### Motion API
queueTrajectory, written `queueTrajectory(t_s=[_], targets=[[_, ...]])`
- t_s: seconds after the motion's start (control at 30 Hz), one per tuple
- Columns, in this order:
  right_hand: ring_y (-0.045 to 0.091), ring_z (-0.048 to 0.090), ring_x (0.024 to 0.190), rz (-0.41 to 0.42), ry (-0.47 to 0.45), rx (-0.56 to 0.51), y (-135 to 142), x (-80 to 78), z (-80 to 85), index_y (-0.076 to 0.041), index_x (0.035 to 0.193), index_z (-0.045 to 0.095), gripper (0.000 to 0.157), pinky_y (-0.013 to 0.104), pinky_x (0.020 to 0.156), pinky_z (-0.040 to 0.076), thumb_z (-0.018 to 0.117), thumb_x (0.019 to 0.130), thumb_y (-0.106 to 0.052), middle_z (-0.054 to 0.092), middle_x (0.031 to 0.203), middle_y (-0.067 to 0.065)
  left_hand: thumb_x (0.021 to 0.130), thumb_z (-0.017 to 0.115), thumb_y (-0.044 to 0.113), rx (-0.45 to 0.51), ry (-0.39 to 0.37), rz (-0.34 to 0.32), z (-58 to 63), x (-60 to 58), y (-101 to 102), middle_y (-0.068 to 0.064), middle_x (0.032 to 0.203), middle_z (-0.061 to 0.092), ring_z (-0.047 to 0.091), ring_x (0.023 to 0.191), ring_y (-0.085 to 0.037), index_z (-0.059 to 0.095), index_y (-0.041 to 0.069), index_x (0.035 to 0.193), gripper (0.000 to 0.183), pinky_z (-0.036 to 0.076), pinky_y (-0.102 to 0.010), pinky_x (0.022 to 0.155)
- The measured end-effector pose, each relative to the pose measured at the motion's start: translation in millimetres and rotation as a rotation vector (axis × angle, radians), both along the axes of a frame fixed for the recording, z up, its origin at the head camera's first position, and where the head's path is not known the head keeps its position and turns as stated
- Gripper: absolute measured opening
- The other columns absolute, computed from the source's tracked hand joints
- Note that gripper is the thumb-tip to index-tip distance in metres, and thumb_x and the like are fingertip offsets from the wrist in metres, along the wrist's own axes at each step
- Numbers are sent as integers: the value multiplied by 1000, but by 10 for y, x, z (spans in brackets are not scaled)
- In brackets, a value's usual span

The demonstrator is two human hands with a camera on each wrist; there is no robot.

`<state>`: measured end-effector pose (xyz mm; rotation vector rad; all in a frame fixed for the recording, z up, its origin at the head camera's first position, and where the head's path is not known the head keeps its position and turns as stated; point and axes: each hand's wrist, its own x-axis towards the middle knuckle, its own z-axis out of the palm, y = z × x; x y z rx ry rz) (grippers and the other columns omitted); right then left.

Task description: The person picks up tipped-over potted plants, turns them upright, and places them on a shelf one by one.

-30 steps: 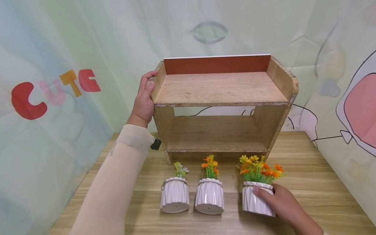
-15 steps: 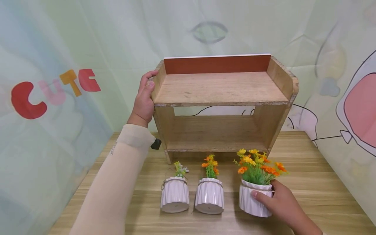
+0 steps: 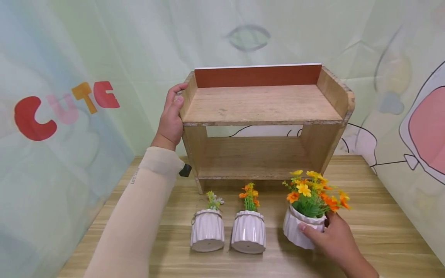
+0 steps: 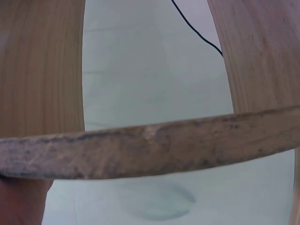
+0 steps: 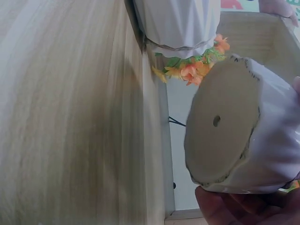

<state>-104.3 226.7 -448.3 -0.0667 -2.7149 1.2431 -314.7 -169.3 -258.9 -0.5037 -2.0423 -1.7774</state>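
My right hand [image 3: 335,239] grips a white fluted flowerpot [image 3: 297,231] by its side, thumb at the front. Yellow and orange artificial flowers [image 3: 311,195] stand in it. The pot is tilted and held off the table; in the right wrist view its base [image 5: 220,126] with a small hole shows. At the upper left, my left hand [image 3: 170,119] holds the side panel of a two-tier wooden shelf [image 3: 260,104], thumb on the near edge. Only part of that hand [image 4: 23,201] appears below the panel edge in the left wrist view.
Two more white pots, a left one [image 3: 207,231] with small pale flowers and a middle one [image 3: 248,231] with orange flowers, stand in front of the shelf on the wooden table [image 3: 375,216]. A printed cloth backdrop [image 3: 139,58] hangs behind and at both sides.
The right hand has raised the flowerpot off the table and tipped it, its flowers moving up and a little right. The left hand and the shelf stay put.
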Motion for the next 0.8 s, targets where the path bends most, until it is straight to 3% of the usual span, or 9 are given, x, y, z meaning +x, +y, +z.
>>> queueTrajectory(t_s=[0.17,0.3,0.43,0.6,0.8], targets=[[46,65,121,-3,21,13,1,-16,6,10,147,47,93,51,97,55,90,82,-41,63,136,33,107,29,25,-6,1,5,0,2,3,-3,163,33,33,142,-22,42,14,153,49,24,-43,120],[51,57,130,2,7,2,-3,-28,18,9,154,37,106,64,107,46,91,81,-44,54,146,35,107,29,25,-9,5,6,0,3,6,-3,163,33,33,142,-22,42,14,153,49,24,-43,120],[53,50,138,-2,-3,-16,-23,-40,26,7,158,30,113,68,111,41,91,79,-47,46,154,34,106,30,25,-11,10,6,-6,1,4,-3,163,33,33,142,-22,42,13,153,50,24,-44,120],[53,50,138,-21,6,7,-54,-66,30,8,156,33,111,67,111,41,91,80,-48,49,152,36,105,30,25,-13,10,4,-8,2,2,-3,164,33,33,143,-23,42,13,153,51,24,-44,121],[53,47,141,-33,-85,-8,-55,-134,20,6,159,28,114,69,113,38,87,82,-54,45,155,35,106,30,28,-26,-3,11,-3,1,0,-1,164,33,33,145,-23,42,16,153,50,23,-44,122]])
